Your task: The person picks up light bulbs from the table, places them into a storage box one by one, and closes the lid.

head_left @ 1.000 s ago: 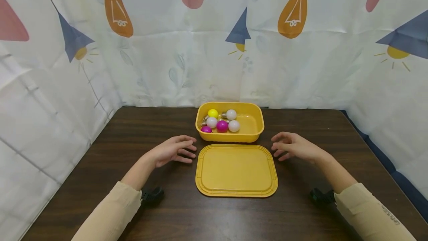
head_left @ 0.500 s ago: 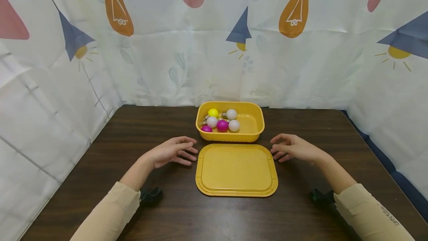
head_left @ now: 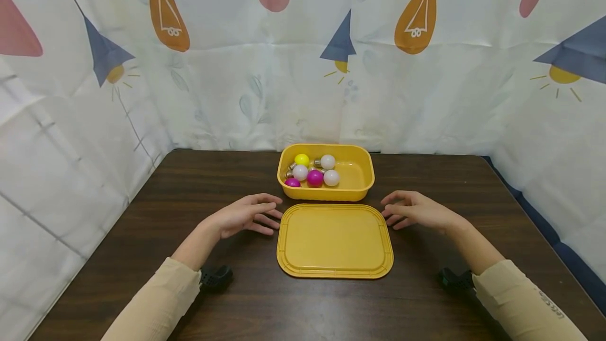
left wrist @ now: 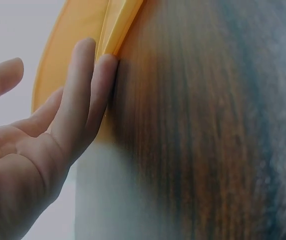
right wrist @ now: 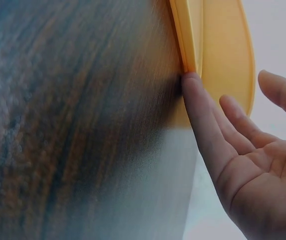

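A yellow rectangular lid [head_left: 335, 241] with rounded corners lies flat on the table. My left hand [head_left: 248, 214] is at its upper left corner, fingers loosely spread, fingertips right at the rim. On the opposite side my right hand [head_left: 416, 210] hovers at the upper right corner, its fingertips equally near the rim. Both wrist views show the fingers extended beside the yellow edge, with nothing gripped. Just beyond the lid stands a yellow tub [head_left: 357, 193]. Inside it, mostly on the left, lie several light bulbs: a yellow bulb [head_left: 301, 160], magenta ones [head_left: 314, 178] and white ones [head_left: 331, 178].
The dark wood table [head_left: 213, 172] reaches back to a white printed curtain [head_left: 213, 93], which also runs along the left and right sides. Dark blue fabric [head_left: 539, 220] shows past the table's right edge.
Both hands have drifted slightly inward, bringing their fingertips closer to the lid's sides. The lid, tub and bulbs stay where they were.
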`<state>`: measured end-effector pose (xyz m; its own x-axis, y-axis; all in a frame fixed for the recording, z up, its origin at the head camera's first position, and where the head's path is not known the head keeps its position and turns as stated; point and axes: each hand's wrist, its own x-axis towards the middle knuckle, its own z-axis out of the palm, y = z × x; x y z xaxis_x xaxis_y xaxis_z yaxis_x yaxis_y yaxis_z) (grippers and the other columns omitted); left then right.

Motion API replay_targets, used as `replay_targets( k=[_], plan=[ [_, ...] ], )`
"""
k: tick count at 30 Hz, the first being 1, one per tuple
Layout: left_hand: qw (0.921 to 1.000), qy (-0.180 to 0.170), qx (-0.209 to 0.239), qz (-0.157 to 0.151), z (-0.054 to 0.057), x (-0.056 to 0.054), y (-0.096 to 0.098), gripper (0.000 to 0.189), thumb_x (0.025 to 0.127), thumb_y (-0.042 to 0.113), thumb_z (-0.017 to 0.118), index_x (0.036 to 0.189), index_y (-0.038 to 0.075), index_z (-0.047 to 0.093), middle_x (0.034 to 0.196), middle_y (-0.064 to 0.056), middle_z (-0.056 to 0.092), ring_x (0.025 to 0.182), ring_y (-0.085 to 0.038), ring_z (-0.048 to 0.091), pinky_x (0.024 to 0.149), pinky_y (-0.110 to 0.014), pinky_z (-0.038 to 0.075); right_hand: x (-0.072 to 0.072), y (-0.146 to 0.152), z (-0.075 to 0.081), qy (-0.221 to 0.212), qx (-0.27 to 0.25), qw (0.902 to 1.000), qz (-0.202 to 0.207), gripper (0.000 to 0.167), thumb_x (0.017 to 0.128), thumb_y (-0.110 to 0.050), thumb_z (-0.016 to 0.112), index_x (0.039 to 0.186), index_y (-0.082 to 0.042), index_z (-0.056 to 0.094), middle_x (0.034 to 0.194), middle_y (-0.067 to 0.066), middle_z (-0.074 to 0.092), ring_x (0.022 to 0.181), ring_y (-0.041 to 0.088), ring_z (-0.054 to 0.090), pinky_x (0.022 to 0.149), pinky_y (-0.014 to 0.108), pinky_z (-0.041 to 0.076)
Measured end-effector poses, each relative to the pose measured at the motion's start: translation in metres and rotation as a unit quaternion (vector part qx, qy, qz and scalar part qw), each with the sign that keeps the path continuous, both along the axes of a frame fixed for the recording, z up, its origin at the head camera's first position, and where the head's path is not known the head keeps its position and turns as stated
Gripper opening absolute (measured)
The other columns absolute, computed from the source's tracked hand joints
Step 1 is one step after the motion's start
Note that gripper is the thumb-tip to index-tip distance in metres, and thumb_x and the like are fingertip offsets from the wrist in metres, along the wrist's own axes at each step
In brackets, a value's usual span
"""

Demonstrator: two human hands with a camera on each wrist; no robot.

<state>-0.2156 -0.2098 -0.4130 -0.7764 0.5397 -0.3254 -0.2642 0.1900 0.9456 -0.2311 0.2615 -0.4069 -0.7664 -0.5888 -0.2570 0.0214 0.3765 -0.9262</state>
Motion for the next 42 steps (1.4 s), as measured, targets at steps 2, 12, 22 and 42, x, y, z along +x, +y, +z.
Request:
replay_targets(
  k=[2, 12, 22, 42],
  plan=[
    [1.0, 0.002, -0.002, -0.001, 0.0, 0.0, 0.0, 0.059, 0.109, 0.031, 0.054, 0.152, -0.005, 0.037, 0.137, -0.026, 0.056, 0.116, -0.038, 0.064, 0.093, -0.047, 0.057, 0.0, 0.0, 0.0, 0.001, -0.001, 1.0, 0.001, 0.051, 0.108, -0.024, 0.057, 0.142, 0.011, 0.044, 0.128, 0.024, 0.063, 0.113, 0.037, 0.066, 0.09, 0.045, 0.058],
    [0.9998, 0.015, 0.0, -0.009, 0.004, 0.001, 0.002, 0.061, 0.109, 0.031, 0.054, 0.152, -0.007, 0.035, 0.139, -0.028, 0.053, 0.12, -0.04, 0.062, 0.094, -0.048, 0.057, 0.001, 0.0, 0.001, -0.001, -0.008, 1.0, -0.006, 0.051, 0.107, -0.022, 0.059, 0.142, 0.012, 0.044, 0.13, 0.025, 0.06, 0.117, 0.038, 0.063, 0.091, 0.046, 0.058],
    [0.9996, -0.006, 0.023, 0.013, 0.005, 0.005, 0.008, 0.057, 0.109, 0.024, 0.053, 0.151, -0.01, 0.034, 0.14, -0.029, 0.048, 0.118, -0.039, 0.061, 0.095, -0.05, 0.055, 0.001, -0.001, -0.001, -0.006, -0.03, 0.9995, -0.004, 0.049, 0.103, -0.013, 0.064, 0.14, 0.014, 0.046, 0.13, 0.027, 0.059, 0.116, 0.034, 0.064, 0.096, 0.043, 0.055],
    [0.9997, 0.001, 0.011, 0.022, 0.001, 0.004, 0.014, 0.058, 0.109, 0.021, 0.054, 0.149, -0.016, 0.036, 0.149, -0.029, 0.045, 0.126, -0.036, 0.058, 0.1, -0.045, 0.052, -0.001, 0.002, -0.006, -0.014, -0.02, 0.9997, 0.006, 0.051, 0.104, -0.015, 0.063, 0.142, 0.015, 0.048, 0.139, 0.026, 0.057, 0.121, 0.029, 0.063, 0.099, 0.04, 0.054]
  ],
)
